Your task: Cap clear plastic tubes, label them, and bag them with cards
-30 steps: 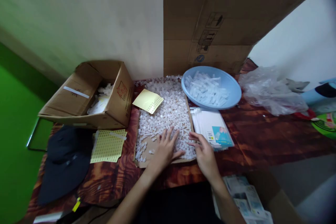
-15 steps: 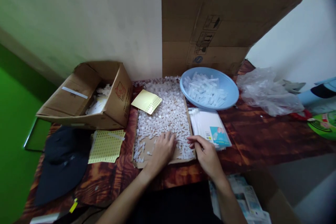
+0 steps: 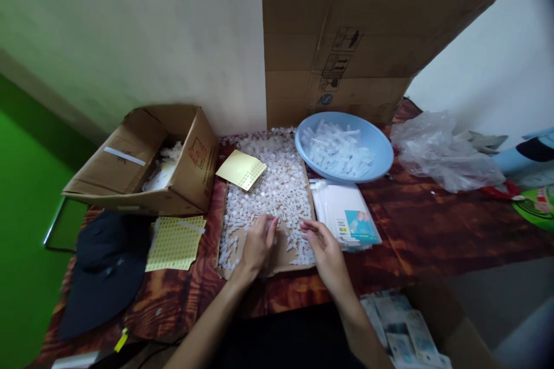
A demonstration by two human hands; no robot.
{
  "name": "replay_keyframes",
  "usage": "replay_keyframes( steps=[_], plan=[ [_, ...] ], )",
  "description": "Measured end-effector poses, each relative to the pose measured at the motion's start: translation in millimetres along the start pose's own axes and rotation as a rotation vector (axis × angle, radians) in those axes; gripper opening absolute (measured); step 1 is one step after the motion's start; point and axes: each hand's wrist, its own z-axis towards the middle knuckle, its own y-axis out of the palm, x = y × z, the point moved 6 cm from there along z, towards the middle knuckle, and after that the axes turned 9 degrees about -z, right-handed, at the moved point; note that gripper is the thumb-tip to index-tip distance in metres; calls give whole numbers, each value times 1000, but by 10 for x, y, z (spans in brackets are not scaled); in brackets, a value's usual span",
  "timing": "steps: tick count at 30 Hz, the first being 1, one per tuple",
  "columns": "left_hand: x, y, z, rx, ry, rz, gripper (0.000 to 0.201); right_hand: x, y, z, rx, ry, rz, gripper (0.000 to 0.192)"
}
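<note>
- The left hand [image 3: 258, 244] is curling loosely over the near part of the white bits [image 3: 270, 193] heaped on a flat cardboard sheet [image 3: 277, 256]; its fingers are bent and touching the heap, but whether any bit is pinched under them I cannot tell.
- The right hand [image 3: 325, 252] is lying half open at the sheet's near right corner, fingertips pointing left into the heap; what it is gripping, if anything, is hidden.
- The bits are lying loose and piled right to the sheet's edges, so a sideways sweep is likely sending some onto the table [image 3: 433, 236] or off its near edge.
- The sheet is thin and unfixed; I judge that pressing or dragging on its near end risks sliding or tipping it and spilling the heap.
- A stack of white packets [image 3: 346, 216] is sitting just right of the sheet, touching it, so stray bits could be slipping under or between them.
- A yellow pad [image 3: 241, 169] is resting on the heap's far left and may be sliding as the bits shift.
- The table is covered in a dark red, wood-patterned cloth and is standing against a pale wall.
- A blue bowl [image 3: 381, 147] of clear pieces, an open carton [image 3: 142, 158], a black cap [image 3: 106, 268], yellow sheets [image 3: 175, 242] and a clear bag [image 3: 445, 153] are also lying on it.
- A large flattened box [image 3: 346, 40] is leaning against the wall behind.
</note>
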Motion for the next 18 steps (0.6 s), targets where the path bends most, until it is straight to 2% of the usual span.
replay_keyframes(
  steps=[2,5,8,11,14,18],
  plan=[
    [131,-86,-11,75,-10,-125,26,41,219,15,-23,112,270,37],
    [409,-122,-25,174,47,-331,19,31,584,28,-164,327,617,42],
    [631,-38,3,170,135,-298,18,-7,773,75,-280,446,692,50],
    [657,29,35,167,147,-222,15,29,809,179,-316,438,653,45],
    [589,25,32,202,152,-164,12,119,853,268,-340,358,584,40],
    [500,-27,5,232,168,-147,13,201,881,325,-253,177,487,36]
  ],
)
